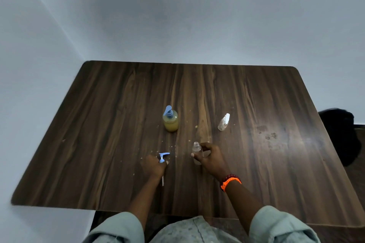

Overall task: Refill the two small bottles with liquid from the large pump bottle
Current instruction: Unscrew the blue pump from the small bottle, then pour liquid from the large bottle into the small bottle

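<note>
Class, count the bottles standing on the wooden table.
3: large pump bottle of yellow liquid at centre; clear small bottle with white cap to its right; open clear small bottle held by the right hand.

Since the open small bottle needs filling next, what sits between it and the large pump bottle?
Nothing visible does. The open small bottle, held by the right hand, faces the large pump bottle across bare table with only crumbs. The left hand holds a blue pump off to the side.

Dark wood-grain table; yellowish liquid, blue pump bottle; seemingly clear small bottles; orange bracelet
</note>
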A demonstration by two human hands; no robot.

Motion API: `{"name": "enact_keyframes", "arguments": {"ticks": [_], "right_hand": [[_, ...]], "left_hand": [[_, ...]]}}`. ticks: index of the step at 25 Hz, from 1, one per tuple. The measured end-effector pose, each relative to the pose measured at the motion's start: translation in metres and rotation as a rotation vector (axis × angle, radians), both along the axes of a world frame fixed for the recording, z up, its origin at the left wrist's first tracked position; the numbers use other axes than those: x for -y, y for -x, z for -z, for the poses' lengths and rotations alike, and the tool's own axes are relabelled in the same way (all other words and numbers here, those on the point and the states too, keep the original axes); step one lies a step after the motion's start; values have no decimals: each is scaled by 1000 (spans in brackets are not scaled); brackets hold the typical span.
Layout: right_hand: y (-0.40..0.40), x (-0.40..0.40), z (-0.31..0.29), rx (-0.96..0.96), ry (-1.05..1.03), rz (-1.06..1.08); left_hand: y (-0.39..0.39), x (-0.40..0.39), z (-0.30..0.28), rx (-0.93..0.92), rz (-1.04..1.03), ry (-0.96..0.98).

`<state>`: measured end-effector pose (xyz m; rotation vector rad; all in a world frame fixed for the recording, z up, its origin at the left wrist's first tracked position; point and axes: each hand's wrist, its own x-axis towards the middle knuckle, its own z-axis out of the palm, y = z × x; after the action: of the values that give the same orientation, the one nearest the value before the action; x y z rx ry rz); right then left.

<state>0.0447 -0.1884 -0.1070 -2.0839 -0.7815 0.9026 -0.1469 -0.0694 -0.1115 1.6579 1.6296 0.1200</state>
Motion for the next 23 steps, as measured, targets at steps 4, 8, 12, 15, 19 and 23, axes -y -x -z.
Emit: {"name": "enact_keyframes", "arguments": {"ticks": [4,8,12,15,19,23], "right_hand": [[5,-4,-4,-15,-15,-16],[4,-8,-4,-18,-17,-26],[5,-14,-3,-8,-10,-18],[6,-26,-2,-1,-60,-1],[12,-40,-12,-26,-90,-67],[16,-47,-31,-34,-120,-233]], "left_hand": [[4,-7,3,-32,-5,-1],[1,-4,5,-8,-24,35],[-16,0,-14,97,5,-192],[-34,5,-24,283,232,-92],[-37,9,-18,379,273,113],[-31,3,-13,446,208,104]]}}
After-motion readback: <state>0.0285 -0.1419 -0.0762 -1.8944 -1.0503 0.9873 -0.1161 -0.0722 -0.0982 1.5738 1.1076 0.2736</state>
